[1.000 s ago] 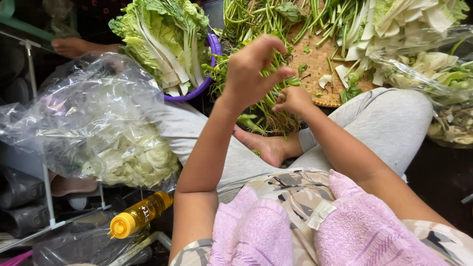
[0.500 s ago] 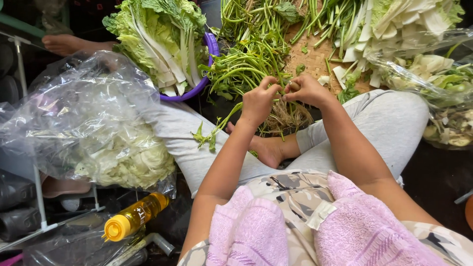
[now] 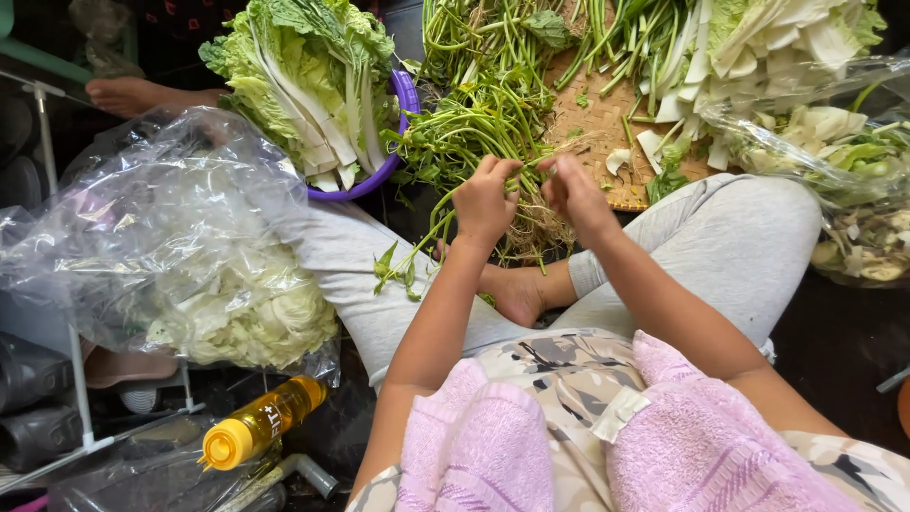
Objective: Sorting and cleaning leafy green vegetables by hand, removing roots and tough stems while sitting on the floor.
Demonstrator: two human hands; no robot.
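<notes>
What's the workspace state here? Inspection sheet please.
Surface: woven mat, strewn with cut stems.
Job's things: green stem bunch, gripped at its root end by both hands.
Clutter: leafy greens in purple basin; bagged cabbage; yellow bottle; bagged trimmings.
Hands: left hand and right hand shut on stems.
Cables: nothing seen.
Surroundings: another person's foot; white metal rack.
</notes>
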